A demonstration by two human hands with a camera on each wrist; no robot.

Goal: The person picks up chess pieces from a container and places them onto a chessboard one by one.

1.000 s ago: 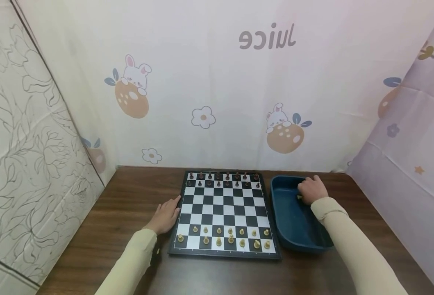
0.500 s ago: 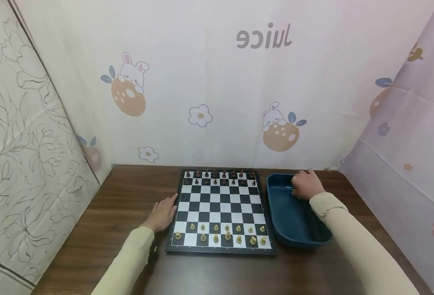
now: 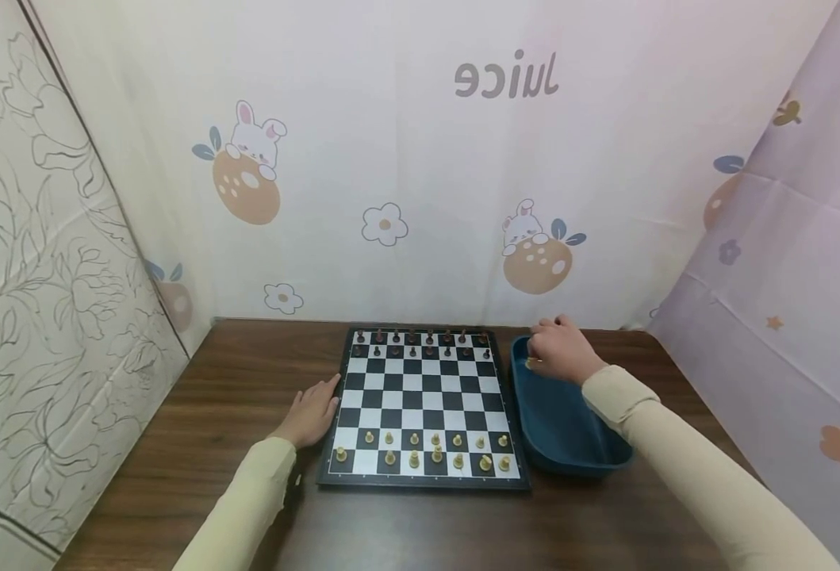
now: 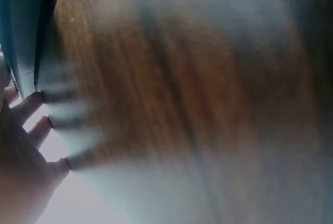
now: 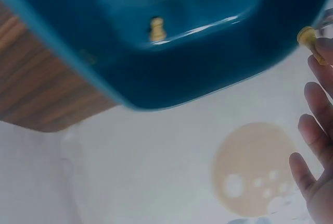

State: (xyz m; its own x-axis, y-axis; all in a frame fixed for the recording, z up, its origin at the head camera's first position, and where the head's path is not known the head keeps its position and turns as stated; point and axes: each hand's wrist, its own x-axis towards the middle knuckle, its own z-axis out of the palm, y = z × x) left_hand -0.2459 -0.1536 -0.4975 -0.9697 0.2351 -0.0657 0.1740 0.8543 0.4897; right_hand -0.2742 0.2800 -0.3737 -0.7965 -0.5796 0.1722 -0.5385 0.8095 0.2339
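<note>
My right hand (image 3: pixel 565 349) is over the far left part of the blue tray (image 3: pixel 569 412). It pinches a yellow chess piece (image 5: pixel 308 37) between thumb and forefinger, and the other fingers are fairly straight. A second yellow chess piece (image 5: pixel 157 29) is inside the tray in the right wrist view. The black-and-white chessboard (image 3: pixel 420 388) lies left of the tray. Several dark chess pieces stand in its two far rows and several yellow ones in its two near rows. My left hand (image 3: pixel 308 414) rests with extended fingers at the board's left edge.
Board and tray stand close together on a brown wooden table (image 3: pixel 241 396). A printed curtain (image 3: pixel 391 159) rises behind the table's back edge, and another hangs at the right. A patterned panel (image 3: pixel 55 277) borders the left side.
My right hand has moved left from the tray's right side, carrying the yellow chess piece toward the board. My left hand stays by the board. The head view has shifted slightly.
</note>
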